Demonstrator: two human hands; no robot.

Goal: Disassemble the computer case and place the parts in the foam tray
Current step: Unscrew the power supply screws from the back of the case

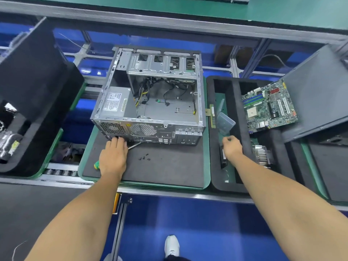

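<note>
The open metal computer case (150,102) stands on a black mat (165,166) in the middle, with a power supply (115,102) and loose cables (150,91) inside. My left hand (114,155) rests against the case's rear lower corner, lying over a green-handled screwdriver (97,164). My right hand (232,146) is over the black foam tray (214,147) at the right, fingers curled at a dark flat part (223,159) standing in a slot. The tray also holds a motherboard (269,108), a heatsink (261,153), a clear plastic box (225,123) and a memory stick (212,115).
Several small black screws (144,157) lie on the mat in front of the case. A grey side panel (320,91) leans at the far right. Another black foam tray (37,102) with parts sits at the left. The bench's front metal edge (169,193) runs below the mat.
</note>
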